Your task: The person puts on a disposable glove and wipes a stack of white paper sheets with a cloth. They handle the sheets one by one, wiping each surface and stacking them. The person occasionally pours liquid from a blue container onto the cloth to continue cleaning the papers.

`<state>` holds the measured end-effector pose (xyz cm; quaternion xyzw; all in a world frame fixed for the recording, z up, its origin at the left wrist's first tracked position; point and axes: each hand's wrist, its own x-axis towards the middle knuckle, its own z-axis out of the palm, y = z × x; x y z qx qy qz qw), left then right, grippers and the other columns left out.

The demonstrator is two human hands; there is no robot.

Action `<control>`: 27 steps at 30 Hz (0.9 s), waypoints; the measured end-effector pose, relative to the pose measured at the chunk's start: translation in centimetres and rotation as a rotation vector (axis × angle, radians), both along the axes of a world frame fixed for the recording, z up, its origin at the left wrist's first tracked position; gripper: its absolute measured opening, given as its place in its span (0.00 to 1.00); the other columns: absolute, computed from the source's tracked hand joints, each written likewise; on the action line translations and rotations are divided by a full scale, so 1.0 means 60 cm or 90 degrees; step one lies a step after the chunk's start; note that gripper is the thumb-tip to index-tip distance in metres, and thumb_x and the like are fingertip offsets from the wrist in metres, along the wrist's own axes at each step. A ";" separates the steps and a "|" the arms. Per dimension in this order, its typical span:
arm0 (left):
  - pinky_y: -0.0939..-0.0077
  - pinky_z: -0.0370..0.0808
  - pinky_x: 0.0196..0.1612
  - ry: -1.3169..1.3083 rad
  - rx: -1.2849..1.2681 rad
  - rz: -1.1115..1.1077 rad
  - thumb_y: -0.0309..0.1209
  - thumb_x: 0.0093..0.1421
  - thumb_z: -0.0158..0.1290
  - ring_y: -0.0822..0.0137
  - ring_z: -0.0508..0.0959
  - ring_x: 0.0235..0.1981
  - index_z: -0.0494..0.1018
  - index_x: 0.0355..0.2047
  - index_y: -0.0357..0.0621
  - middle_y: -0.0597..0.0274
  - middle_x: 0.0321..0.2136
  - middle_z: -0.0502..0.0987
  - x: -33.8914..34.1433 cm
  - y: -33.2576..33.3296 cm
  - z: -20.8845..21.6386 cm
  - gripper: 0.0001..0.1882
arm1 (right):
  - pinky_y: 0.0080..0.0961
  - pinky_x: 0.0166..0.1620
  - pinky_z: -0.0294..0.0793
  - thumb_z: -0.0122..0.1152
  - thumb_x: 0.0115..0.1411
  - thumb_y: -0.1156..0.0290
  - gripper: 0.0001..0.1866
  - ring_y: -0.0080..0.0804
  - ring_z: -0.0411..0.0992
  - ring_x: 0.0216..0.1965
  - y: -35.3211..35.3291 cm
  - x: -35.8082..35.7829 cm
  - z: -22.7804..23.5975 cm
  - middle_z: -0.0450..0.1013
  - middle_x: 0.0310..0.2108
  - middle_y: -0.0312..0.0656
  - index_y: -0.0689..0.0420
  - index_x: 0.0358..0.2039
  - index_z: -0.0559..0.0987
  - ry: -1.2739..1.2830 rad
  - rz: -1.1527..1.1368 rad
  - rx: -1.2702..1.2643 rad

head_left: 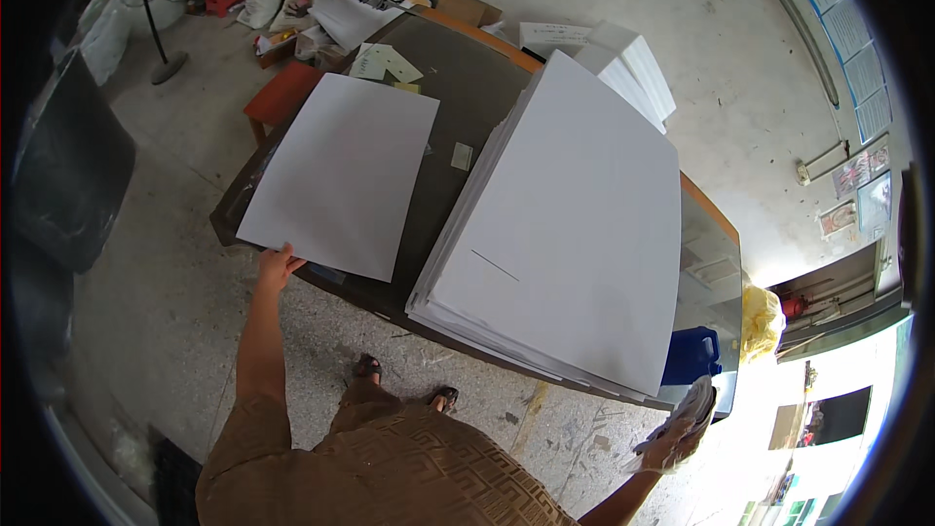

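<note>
My left hand (279,266) pinches the near edge of a large white sheet (341,175) that lies on the dark tabletop, left of a tall stack. The thumb shows over the edge, while most of the fingers are partly hidden underneath. On the right, my right hand (672,445) is closed around a crumpled greyish-white rag (693,407), just off the table's near right corner. Between the hands rises the stack of large white sheets (575,214), its top sheet bearing a short dark line near the front. A blue plastic jug (691,355) stands behind the rag.
The dark table (453,63) has an orange-brown far edge. Small paper pieces (385,63) lie at its far left. A white block of stacked pieces (626,68) sits behind the stack. Beyond the left end are a red stool (280,95) and a standing fan (151,19).
</note>
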<state>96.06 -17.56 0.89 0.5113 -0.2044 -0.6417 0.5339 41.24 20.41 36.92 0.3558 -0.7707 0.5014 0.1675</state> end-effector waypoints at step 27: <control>0.65 0.69 0.41 -0.876 -0.829 -0.476 0.23 0.56 0.55 0.57 0.70 0.37 0.71 0.27 0.37 0.57 0.30 0.69 -0.392 0.115 0.630 0.04 | 0.36 0.64 0.58 0.56 0.62 0.46 0.40 0.41 0.63 0.61 0.061 -0.041 -0.080 0.65 0.60 0.51 0.67 0.62 0.63 -0.166 0.184 -0.214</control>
